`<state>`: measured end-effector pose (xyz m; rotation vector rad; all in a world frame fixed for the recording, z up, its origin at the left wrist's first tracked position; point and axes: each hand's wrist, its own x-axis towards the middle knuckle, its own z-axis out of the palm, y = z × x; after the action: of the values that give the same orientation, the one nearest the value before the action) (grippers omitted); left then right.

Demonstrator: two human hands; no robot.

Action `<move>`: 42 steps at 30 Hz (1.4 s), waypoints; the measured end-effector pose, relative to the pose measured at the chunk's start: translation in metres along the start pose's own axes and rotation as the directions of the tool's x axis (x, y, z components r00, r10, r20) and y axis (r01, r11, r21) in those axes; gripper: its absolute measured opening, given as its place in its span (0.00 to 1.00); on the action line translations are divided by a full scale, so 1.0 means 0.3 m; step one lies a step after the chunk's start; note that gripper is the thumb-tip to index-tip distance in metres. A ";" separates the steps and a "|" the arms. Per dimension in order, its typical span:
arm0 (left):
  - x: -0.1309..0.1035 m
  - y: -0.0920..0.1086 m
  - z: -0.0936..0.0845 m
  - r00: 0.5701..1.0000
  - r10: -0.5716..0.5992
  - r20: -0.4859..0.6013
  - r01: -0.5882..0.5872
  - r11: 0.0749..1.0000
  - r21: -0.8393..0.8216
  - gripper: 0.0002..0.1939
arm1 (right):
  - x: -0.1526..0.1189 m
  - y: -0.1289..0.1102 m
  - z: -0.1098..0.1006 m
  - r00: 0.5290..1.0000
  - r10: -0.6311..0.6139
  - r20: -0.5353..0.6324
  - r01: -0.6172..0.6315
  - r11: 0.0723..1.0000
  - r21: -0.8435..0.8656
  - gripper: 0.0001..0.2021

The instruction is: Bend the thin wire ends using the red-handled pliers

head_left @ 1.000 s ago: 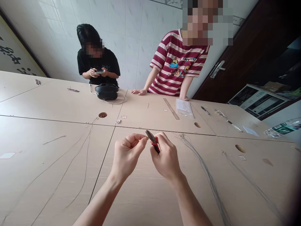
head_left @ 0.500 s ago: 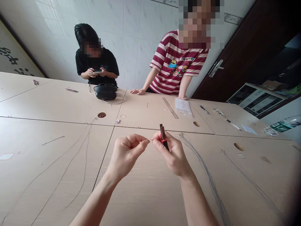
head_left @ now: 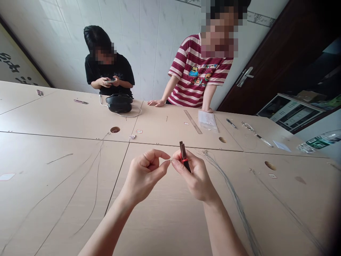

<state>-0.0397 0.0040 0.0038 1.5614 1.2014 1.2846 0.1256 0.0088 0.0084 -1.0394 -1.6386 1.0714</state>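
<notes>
Both hands are raised above the middle of the table. My right hand (head_left: 195, 174) is closed around small pliers (head_left: 183, 156) with dark jaws pointing up and a red and black grip. Its thumb and index finger also pinch a short, thin wire (head_left: 171, 160). My left hand (head_left: 146, 174) meets the wire from the other side, thumb and index fingertips close together on its end, with a gap between the arched index finger and the thumb. Its other fingers are curled in. What lies inside the right pinch is hidden.
A bundle of thin wires (head_left: 234, 195) lies right of my hands, and loose wires (head_left: 77, 192) lie left. Farther off are a ruler (head_left: 193, 122), a plastic bag (head_left: 207, 121), a black device (head_left: 119, 104), a pen (head_left: 231, 123) and a bottle (head_left: 319, 142). Two people are across the table.
My left index finger has straightened and arched away from the thumb, widening the gap between them. The pliers have tilted slightly left in my right hand.
</notes>
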 end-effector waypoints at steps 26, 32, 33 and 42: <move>0.009 0.000 -0.039 0.993 -0.084 0.085 0.087 0.995 -0.038 0.09 | -0.001 -0.014 -0.008 0.990 -0.142 -0.011 0.137 0.967 -0.215 0.08; 0.012 -0.015 -0.034 0.999 0.000 0.053 0.003 0.998 -0.056 0.03 | 0.000 -0.013 -0.006 0.989 -0.145 -0.012 0.139 0.963 -0.232 0.08; 0.011 -0.020 -0.033 0.999 0.013 0.046 -0.011 0.998 -0.060 0.03 | 0.000 -0.013 -0.005 0.989 -0.146 -0.010 0.140 0.963 -0.230 0.08; 0.003 -0.014 -0.036 0.993 0.093 0.068 -0.094 0.996 0.004 0.07 | -0.005 -0.023 -0.007 0.996 -0.091 0.009 0.091 0.984 -0.152 0.10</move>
<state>-0.0511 0.0059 0.0021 1.6703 1.1028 1.2771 0.1268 0.0060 0.0151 -1.0504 -1.7744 0.8989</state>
